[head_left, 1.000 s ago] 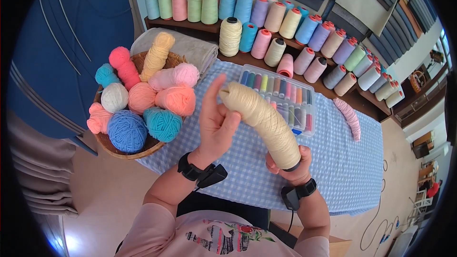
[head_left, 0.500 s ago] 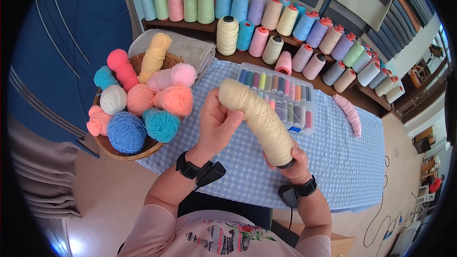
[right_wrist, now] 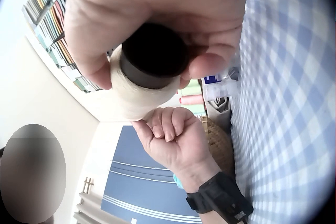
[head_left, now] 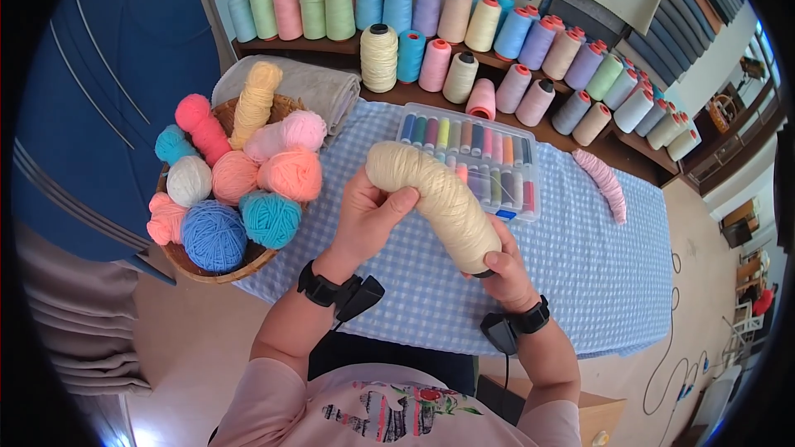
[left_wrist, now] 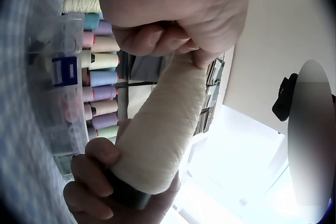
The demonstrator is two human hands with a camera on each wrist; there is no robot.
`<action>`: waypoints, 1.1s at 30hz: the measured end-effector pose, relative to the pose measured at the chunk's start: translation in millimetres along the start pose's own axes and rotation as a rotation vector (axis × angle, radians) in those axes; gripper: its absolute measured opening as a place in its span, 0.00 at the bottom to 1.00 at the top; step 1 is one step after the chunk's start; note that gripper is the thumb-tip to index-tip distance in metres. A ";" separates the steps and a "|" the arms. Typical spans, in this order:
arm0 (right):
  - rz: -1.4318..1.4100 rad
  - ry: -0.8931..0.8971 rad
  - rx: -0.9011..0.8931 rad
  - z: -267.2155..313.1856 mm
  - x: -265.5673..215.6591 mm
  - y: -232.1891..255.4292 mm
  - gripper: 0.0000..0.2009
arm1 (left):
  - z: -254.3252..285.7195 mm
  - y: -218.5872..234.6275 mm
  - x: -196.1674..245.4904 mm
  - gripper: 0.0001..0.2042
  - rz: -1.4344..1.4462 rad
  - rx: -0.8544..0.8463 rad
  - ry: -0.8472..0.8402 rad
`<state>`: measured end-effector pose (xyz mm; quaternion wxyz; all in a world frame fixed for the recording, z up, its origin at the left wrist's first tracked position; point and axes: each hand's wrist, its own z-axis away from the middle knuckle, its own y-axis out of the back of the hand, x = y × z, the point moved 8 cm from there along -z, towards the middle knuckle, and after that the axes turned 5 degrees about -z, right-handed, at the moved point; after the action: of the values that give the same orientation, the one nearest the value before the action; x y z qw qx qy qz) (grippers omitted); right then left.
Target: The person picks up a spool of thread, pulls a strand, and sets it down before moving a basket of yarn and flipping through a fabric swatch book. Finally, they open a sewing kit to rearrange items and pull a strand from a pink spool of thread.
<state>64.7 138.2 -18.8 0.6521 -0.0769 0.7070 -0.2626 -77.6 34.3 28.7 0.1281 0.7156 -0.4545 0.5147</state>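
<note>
In the head view, a long cream thread cone [head_left: 439, 199] is held up slantwise over the blue checked tablecloth [head_left: 580, 290], its body bowed. My left hand [head_left: 364, 219] grips the upper end, thumb on the near side and the other fingers curled behind. Around the lower end, my right hand [head_left: 509, 269] has its thumb and fingers wrapped by the black base. The right wrist view shows that black base [right_wrist: 155, 56] end-on between thumb and fingers. From the left wrist, the cream winding [left_wrist: 163, 124] stretches between both hands.
Behind the cone lies a clear case [head_left: 532, 199] of small coloured spools. At left stands a wicker basket [head_left: 236, 276] with several yarn balls. A pink yarn bundle [head_left: 600, 186] lies at right. Shelves of thread cones [head_left: 397, 8] line the back, beside a folded grey cloth [head_left: 306, 87].
The left hand's raised, straight fingers have curled round the cone's upper end. The right hand has shifted its hold at the base. The cone has moved slightly up and left in view.
</note>
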 end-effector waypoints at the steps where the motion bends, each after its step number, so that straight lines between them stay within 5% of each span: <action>1: 0.026 0.012 0.031 -0.4 1.3 4.2 0.36 | 0.7 0.9 -3.7 0.15 0.056 -0.040 0.041; 6: 0.042 0.028 0.078 1.6 -3.2 4.9 0.37 | 2.1 -11.9 -1.9 0.12 0.128 -0.071 0.015; 12: 0.182 0.068 -0.010 2.9 -6.9 -6.0 0.34 | 3.0 -9.5 -17.9 0.21 -0.017 -0.100 0.113; 18: -0.063 -0.016 0.014 5.0 -3.8 -1.0 0.36 | 2.9 -27.6 4.3 0.23 0.115 -0.150 -0.009; 21: -0.026 0.136 0.100 2.5 -13.0 2.2 0.33 | 1.8 -21.0 8.3 0.25 0.171 -0.061 -0.074; 26: 0.238 0.283 0.242 1.1 -24.6 7.7 0.34 | 7.2 -28.8 4.1 0.27 -0.071 -0.256 -0.067; 33: 0.600 0.378 0.393 3.3 -28.0 17.5 0.35 | 13.7 -45.2 -9.7 0.17 0.021 -0.378 0.002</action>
<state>75.8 164.9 -2.4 0.5606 0.3088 0.7418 -0.2004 -34.3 55.4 27.3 0.2553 0.6735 -0.5506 0.4220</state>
